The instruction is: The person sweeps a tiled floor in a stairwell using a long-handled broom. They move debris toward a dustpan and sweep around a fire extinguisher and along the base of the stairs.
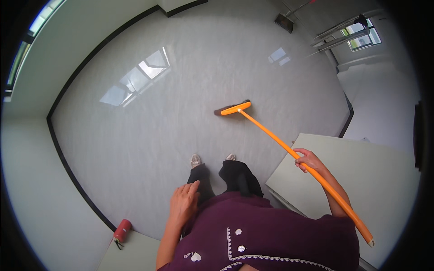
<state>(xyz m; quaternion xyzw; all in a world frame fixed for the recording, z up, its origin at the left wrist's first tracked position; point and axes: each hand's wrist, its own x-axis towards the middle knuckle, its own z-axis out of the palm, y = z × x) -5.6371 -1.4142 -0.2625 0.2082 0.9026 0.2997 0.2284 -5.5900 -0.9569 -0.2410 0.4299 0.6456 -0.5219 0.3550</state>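
An orange broom (271, 135) slants across the view, its handle end beyond my right forearm and its head on the grey floor ahead of me. My right hand (309, 161) is closed round the middle of the handle. Dark bristles (221, 111) show along the far side of the orange broom head (236, 108). My left hand (184, 198) hangs in front of my left thigh and holds nothing; its fingers are loosely extended, with the back of the hand showing.
A pale cabinet or table (343, 171) stands close on my right. At the lower left is a red fire extinguisher (122, 230) by the wall. A long-handled dustpan (284, 22) stands at the far right, near metal rails (343, 34). Dark skirting (68, 90) edges the floor.
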